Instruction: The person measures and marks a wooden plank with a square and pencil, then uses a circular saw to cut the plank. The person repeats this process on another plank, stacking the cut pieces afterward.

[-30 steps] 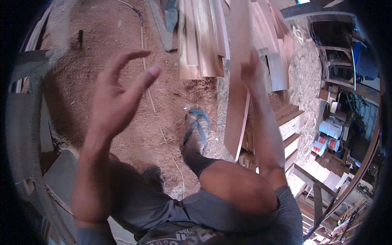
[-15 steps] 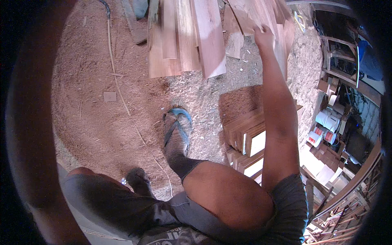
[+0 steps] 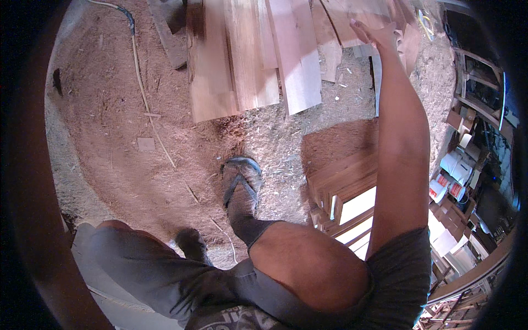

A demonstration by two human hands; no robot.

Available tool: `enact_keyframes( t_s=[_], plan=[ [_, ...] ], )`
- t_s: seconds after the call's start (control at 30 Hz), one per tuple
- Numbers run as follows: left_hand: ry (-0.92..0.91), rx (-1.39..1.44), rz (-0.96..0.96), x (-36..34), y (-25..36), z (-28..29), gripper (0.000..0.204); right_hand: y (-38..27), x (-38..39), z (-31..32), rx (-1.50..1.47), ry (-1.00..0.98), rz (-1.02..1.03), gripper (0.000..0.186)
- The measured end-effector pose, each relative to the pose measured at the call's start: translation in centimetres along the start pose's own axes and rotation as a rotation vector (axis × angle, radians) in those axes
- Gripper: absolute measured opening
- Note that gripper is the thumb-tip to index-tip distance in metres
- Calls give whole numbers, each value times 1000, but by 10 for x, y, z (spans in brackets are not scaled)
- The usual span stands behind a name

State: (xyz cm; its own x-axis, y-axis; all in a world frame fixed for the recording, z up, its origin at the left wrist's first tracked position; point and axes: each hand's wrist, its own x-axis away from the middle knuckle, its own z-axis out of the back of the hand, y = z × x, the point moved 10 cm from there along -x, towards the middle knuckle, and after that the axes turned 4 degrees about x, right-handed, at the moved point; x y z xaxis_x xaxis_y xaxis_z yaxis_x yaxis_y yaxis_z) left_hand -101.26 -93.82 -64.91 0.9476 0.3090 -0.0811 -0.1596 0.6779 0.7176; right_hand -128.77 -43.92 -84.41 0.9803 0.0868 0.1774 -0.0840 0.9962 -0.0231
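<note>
At the top right of the view, my right hand [image 3: 378, 36] reaches over a group of reddish-brown boards. Its fingers are spread, with thumb and fingertips at the near end of a wide board [image 3: 344, 19]; nothing shows gripped in it. Left of it, several long planks [image 3: 247, 71] lie side by side, partly overlapping, with their near ends toward me. A pinkish plank [image 3: 298, 71] sits among them, nearest to the hand. My left arm [image 3: 33, 181] runs up along the left rim in dark shadow, and its hand is out of the picture.
Sawdust and wood chips cover the ground [image 3: 110, 110], crossed by a pale cable [image 3: 144, 93]. My sandalled foot [image 3: 242, 184] stands before the planks. Stacked timber pieces [image 3: 344, 181] lie beside my right arm. White buckets [image 3: 456, 166] and offcuts stand at the right, near a wooden frame [image 3: 478, 82].
My right hand has moved right and its fingers now spread apart at the board. The whole view has shifted a little, so the planks and ground sit differently in the picture.
</note>
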Motion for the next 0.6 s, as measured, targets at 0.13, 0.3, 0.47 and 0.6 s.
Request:
enact_keyframes(
  t_s=[0.13,0.3,0.47,0.6],
  plan=[
    [-3,-3,-23,-1,3,0,60,-9,-13,12,-21,-20,28,144],
    [5,5,-44,6,8,2,60,-105,56,9,198,312,367,110],
    [20,23,-94,23,24,4,61,-129,96,50,148,202,233,92],
    [53,82,-141,50,40,8,61,-119,167,103,71,284,201,73]
  ],
)
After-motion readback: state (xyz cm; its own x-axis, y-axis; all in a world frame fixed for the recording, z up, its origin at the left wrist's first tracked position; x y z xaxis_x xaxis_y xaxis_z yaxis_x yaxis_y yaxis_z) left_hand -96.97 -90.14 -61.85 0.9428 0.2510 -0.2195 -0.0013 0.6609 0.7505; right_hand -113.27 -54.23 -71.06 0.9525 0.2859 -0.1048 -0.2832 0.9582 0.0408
